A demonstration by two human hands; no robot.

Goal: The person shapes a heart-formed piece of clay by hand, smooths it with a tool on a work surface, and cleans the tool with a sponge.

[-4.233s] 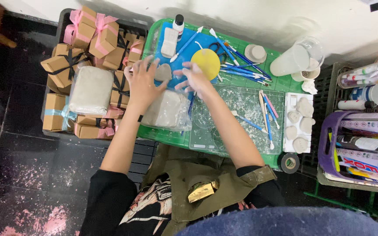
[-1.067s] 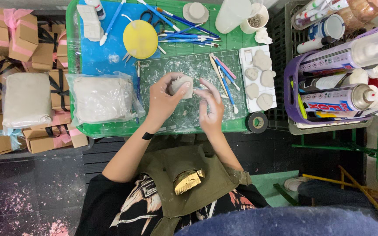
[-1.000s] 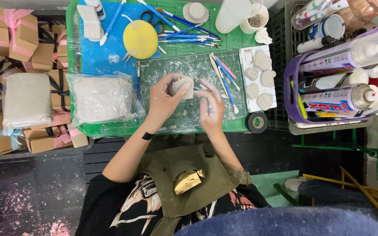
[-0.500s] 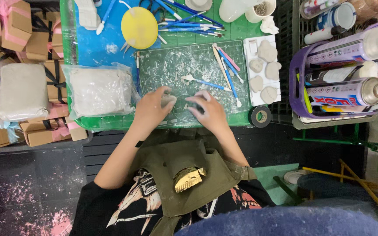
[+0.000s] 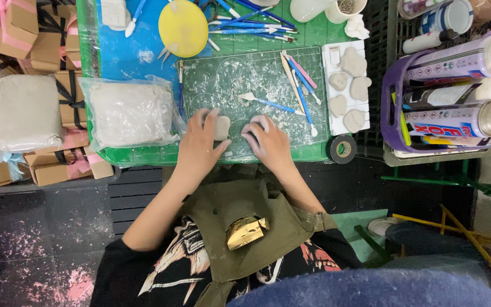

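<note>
On dark green cutting mat (image 5: 240, 79): left hand (image 5: 200, 145) loosely gripped flattened grey clay lump (image 5: 221, 127); right hand (image 5: 268, 145) just beside, fingers curled, empty.

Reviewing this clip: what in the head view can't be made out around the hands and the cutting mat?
- Clay lump: mostly hidden under the left hand; its full shape is unclear.
- Right hand: anything beneath its palm is covered.
- Yellow disc and white cups: cut off by the top edge.
- Bagged clay block: the surface is blurred by wrinkled plastic.
- Cutting mat: the scraps on it are too small to identify.
</note>
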